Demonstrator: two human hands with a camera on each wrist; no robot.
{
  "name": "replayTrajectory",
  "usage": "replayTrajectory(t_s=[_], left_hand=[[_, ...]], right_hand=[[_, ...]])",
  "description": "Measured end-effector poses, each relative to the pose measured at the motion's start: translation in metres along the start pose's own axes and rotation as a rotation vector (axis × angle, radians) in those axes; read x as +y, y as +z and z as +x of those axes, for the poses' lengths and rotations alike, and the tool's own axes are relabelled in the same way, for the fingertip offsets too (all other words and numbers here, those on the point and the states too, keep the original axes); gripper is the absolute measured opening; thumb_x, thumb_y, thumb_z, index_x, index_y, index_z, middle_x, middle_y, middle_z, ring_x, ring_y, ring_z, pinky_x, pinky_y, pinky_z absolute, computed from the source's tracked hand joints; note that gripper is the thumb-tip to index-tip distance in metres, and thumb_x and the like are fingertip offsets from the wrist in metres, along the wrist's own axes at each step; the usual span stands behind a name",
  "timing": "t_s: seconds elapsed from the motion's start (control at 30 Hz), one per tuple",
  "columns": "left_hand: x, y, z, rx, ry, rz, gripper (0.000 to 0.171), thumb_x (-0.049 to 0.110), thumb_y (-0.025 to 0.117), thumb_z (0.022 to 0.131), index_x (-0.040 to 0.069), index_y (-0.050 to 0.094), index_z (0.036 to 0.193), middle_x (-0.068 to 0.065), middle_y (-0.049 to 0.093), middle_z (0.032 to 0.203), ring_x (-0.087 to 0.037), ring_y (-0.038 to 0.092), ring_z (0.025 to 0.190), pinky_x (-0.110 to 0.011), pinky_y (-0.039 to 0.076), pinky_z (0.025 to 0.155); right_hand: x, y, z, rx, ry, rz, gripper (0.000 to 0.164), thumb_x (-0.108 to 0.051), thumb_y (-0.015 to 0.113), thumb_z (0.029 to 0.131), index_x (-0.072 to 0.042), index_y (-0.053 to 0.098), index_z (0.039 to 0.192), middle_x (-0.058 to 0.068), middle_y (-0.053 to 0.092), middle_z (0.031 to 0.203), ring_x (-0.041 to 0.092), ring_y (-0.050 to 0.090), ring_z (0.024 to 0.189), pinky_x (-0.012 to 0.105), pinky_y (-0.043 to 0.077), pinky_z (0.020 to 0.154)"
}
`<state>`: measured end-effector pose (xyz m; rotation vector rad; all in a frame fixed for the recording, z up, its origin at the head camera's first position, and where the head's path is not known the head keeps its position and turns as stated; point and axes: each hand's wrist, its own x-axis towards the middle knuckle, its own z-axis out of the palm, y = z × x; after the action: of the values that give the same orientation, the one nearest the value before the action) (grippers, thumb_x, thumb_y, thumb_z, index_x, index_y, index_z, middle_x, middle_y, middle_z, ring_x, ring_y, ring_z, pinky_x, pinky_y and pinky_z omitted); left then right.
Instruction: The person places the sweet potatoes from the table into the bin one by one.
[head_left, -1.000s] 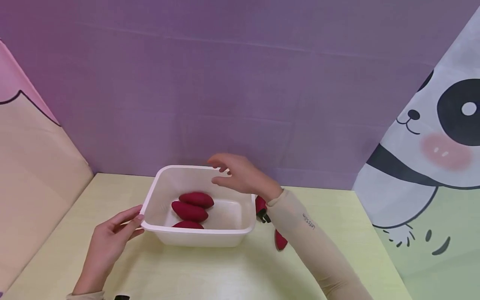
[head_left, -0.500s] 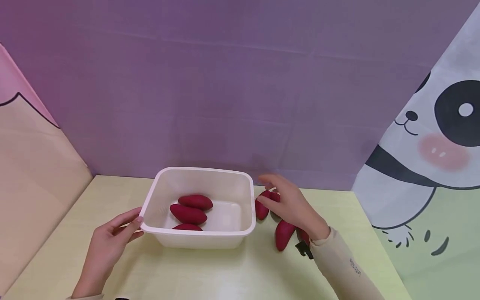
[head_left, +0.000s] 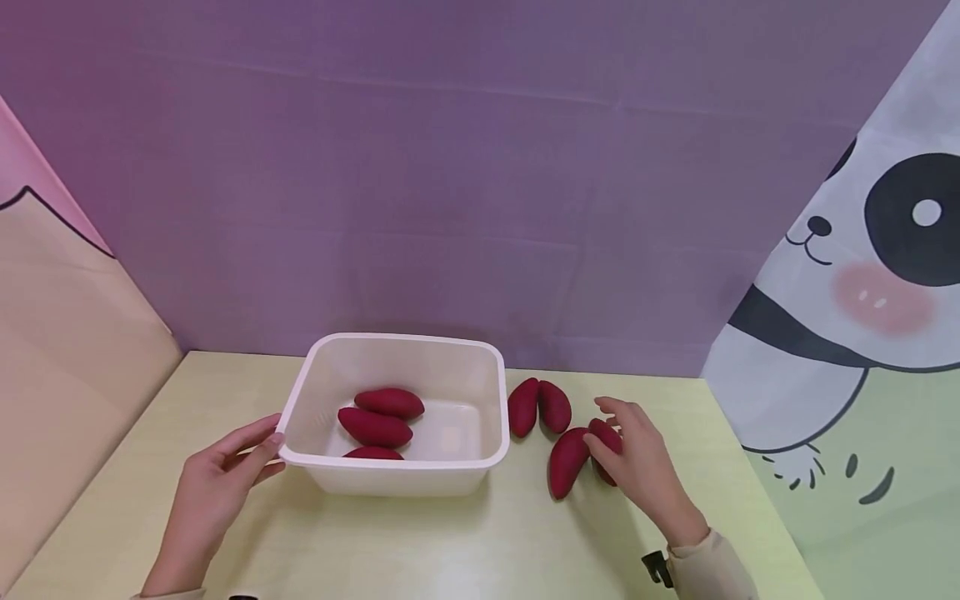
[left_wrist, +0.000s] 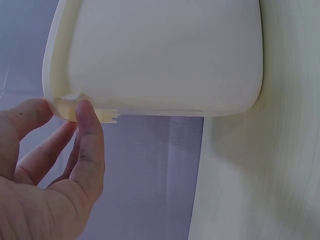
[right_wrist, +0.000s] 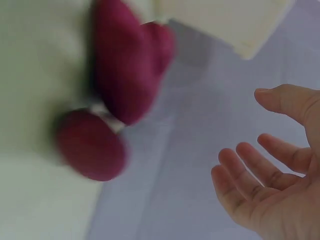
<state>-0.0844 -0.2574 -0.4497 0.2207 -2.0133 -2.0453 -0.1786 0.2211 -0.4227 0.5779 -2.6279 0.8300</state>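
Our right hand [head_left: 643, 462], in head view, curves unclosed by the rightmost red tuber [head_left: 604, 431], right of the white bin [head_left: 397, 481]; gripping mid-length seems surest. Left wrist: our left hand [left_wrist: 60, 200] pinches the bin's rim [left_wrist: 48, 75], best kept steady. Right wrist: our fingers [right_wrist: 245, 177] hold nothing.

place: cloth-screened table [head_left: 420, 550] booth | purple backdrop [head_left: 420, 183] | panda-print side panel [head_left: 847, 333]

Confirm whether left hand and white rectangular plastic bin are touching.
Touching. The left wrist view shows it: the left hand pinches the white rectangular plastic bin at a rim corner, fingers meeting it without a gap.
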Motion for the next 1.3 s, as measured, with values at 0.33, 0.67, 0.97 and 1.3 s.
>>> replayTrajectory(t_s=[0.33, 0.67, 0.97, 1.3], left_hand=[[-0.002, -0.001, 0.000, 0.001, 0.001, -0.022, 0.041, 0.013, 0.073, 0.094, -0.004, 0.064, 0.130, 0.007, 0.071, 0.109, -0.011, 0.071, 0.085, -0.030, 0.063, 0.079], [-0.001, 0.000, 0.001, 0.005, -0.002, -0.020, 0.041, 0.014, 0.073, 0.094, -0.004, 0.063, 0.131, 0.006, 0.071, 0.109, -0.011, 0.071, 0.085, -0.030, 0.063, 0.079], [-0.001, -0.001, 0.001, -0.004, -0.002, -0.026, 0.041, 0.013, 0.073, 0.095, -0.003, 0.064, 0.131, 0.007, 0.071, 0.110, -0.009, 0.071, 0.087, -0.030, 0.063, 0.079], [0.000, 0.000, 0.000, -0.002, 0.001, -0.011, 0.040, 0.013, 0.073, 0.094, -0.003, 0.064, 0.130, 0.007, 0.071, 0.110, -0.010, 0.071, 0.087, -0.030, 0.063, 0.079]], right_hand=[[0.039, 0.021, -0.027, 0.031, 0.143, -0.057, 0.052, -0.006, 0.082, 0.082, 0.008, 0.057, 0.126, 0.025, 0.058, 0.113, 0.039, 0.060, 0.096, 0.049, 0.059, 0.076], [0.056, 0.032, -0.037, -0.038, 0.381, 0.039, 0.063, -0.014, 0.080, 0.086, 0.010, 0.046, 0.134, 0.031, 0.051, 0.117, 0.038, 0.063, 0.092, 0.046, 0.060, 0.079], [0.060, 0.030, -0.035, -0.063, 0.443, 0.117, 0.060, -0.015, 0.079, 0.087, 0.012, 0.047, 0.130, 0.028, 0.063, 0.107, 0.034, 0.069, 0.082, 0.042, 0.063, 0.073], [0.062, 0.029, -0.037, -0.065, 0.502, 0.147, 0.054, -0.015, 0.074, 0.090, 0.008, 0.048, 0.131, 0.027, 0.066, 0.107, 0.037, 0.069, 0.090, 0.044, 0.061, 0.077]])
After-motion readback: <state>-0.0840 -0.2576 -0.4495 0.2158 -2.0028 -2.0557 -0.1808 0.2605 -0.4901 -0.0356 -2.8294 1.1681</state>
